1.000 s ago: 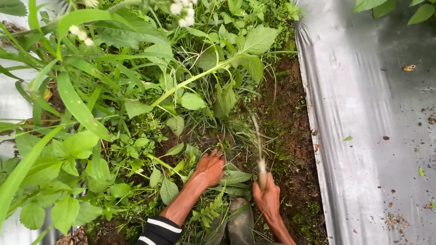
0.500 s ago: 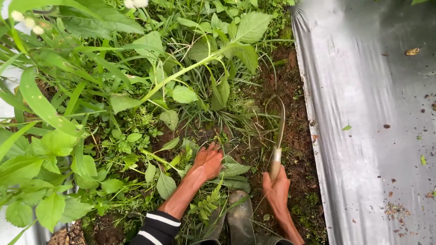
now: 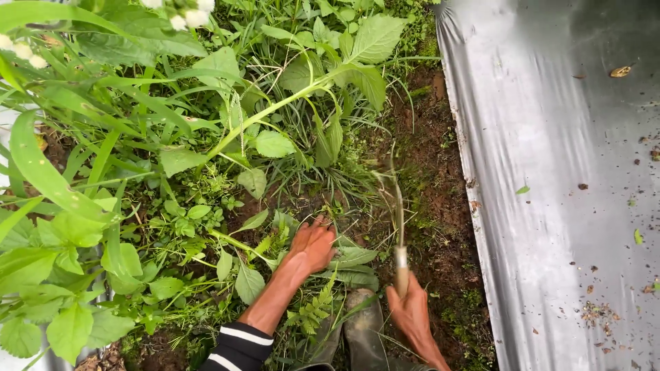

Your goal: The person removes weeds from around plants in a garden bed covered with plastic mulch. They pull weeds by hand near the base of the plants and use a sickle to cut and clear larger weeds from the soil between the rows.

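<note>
Green weeds point(image 3: 206, 172) look soft and limp, best gripped low at the stems. Left hand point(image 3: 313, 247) presses half-open into them; right hand point(image 3: 411, 309) is closed round a stiff sickle point(image 3: 397, 227).

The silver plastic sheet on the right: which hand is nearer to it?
Right. The right hand, gripping a sickle, is over the soil strip beside the silver plastic sheet. The left hand presses into the weeds, farther from it.

Silver plastic mulch sheet point(image 3: 564, 172) beside weedy soil point(image 3: 440, 178), daylight.
</note>
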